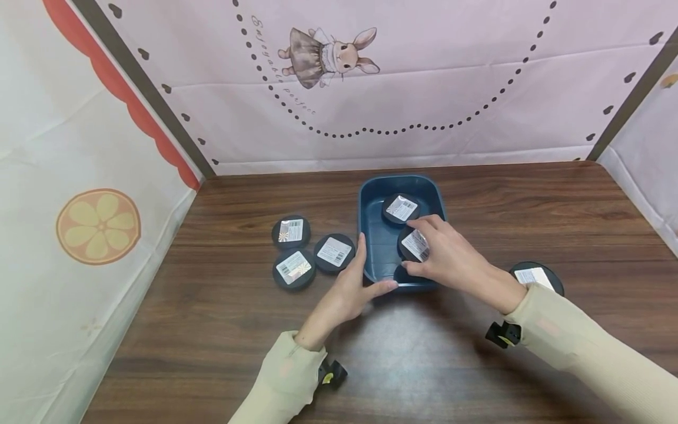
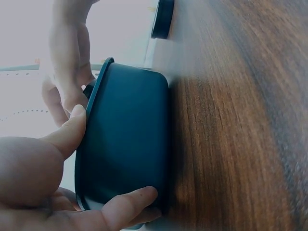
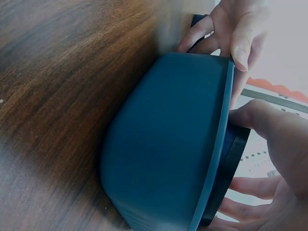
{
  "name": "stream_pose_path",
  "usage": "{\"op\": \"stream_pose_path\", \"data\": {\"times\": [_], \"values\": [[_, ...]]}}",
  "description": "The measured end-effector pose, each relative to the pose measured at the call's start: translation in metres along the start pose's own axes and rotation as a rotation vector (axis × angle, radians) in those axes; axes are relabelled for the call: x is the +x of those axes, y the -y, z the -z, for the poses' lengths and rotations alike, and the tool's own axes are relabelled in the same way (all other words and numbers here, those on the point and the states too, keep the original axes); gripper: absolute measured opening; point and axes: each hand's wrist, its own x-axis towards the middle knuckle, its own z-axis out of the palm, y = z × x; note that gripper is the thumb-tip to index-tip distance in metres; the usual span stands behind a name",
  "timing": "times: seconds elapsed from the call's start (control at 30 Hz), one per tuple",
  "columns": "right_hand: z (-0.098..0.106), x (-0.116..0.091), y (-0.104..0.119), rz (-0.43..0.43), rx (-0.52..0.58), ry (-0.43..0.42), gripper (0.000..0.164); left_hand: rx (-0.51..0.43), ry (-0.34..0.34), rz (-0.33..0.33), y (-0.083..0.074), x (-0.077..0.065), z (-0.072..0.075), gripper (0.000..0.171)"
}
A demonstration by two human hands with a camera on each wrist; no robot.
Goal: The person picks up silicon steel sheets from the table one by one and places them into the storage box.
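Note:
Between the thumb and fingers of my right hand [image 1: 455, 256] is a flat round black container [image 1: 415, 245] with a white label. It lies over the right side of a blue plastic bin [image 1: 377, 259], and in the right wrist view it shows just above the rim. My left hand [image 1: 346, 292] grips the bin's near left corner, thumb at the rim and fingers along the outer wall. Inside the bin, toward the back, lies another black container [image 1: 401, 208], label up. A dark rounded shape in the near end is partly hidden by my right hand.
Left of the bin, three more labelled black containers lie close together: a back one [image 1: 291, 232], a front one [image 1: 293, 269] and one nearest the bin [image 1: 334, 253]. Another container [image 1: 537, 277] is partly covered by my right sleeve. Printed cloth [image 1: 424, 76] hangs behind the wooden table [image 1: 222, 330].

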Motion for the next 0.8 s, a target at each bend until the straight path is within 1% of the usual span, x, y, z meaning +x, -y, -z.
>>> {"op": "stream_pose_path", "data": {"times": [0.3, 0.8], "values": [[-0.005, 0.002, 0.000, 0.027, -0.001, -0.001, 0.073, 0.007, 0.002, 0.013, -0.002, -0.001, 0.000, 0.109], [-0.012, 0.007, 0.002, 0.014, -0.022, 0.034, 0.075, -0.002, -0.004, 0.001, -0.001, -0.001, 0.001, 0.109]]}}
